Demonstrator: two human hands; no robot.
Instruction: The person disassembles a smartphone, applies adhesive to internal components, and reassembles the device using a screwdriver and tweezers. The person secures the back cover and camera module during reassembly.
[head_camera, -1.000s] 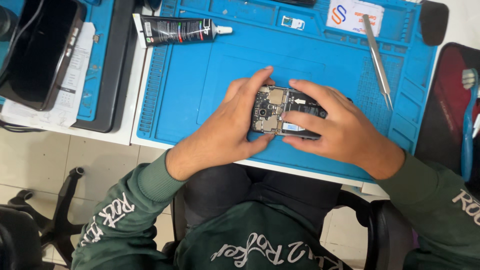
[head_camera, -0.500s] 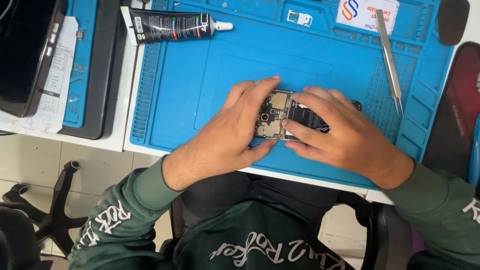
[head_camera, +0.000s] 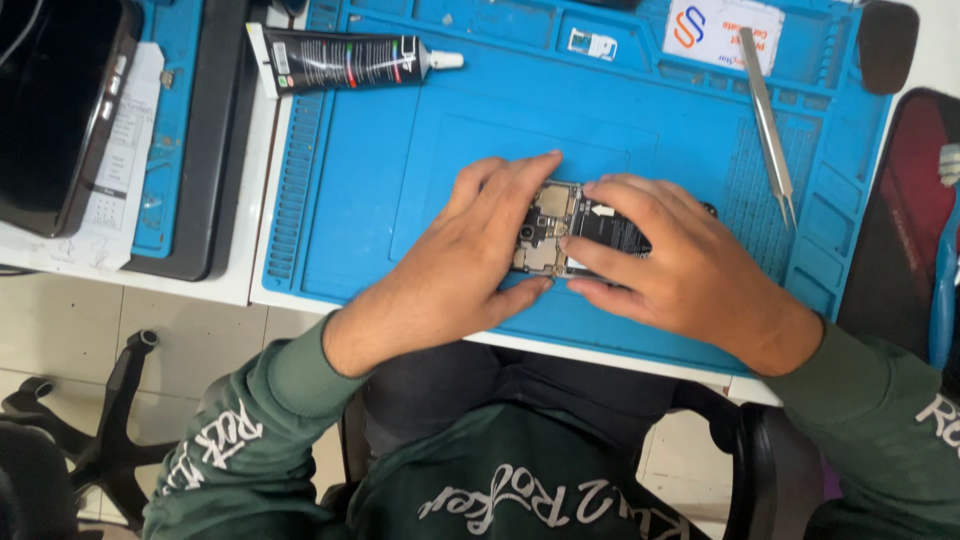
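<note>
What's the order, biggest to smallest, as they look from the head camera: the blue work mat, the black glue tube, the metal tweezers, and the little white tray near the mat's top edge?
1. blue work mat
2. black glue tube
3. metal tweezers, thinner and slightly shorter than the tube
4. small white tray

Left hand, right hand, opened phone, blue mat

Lying on the work mat, near its front edge: an opened phone, flanked by the left hand on its left and the right hand on its right, both touching it. Sitting behind, at the mat's far left corner: a glue tube, nozzle pointing right. Resting to the right, behind the right hand: tweezers. Lying behind those: a card. Standing left of the mat, well apart: a tray.
</note>
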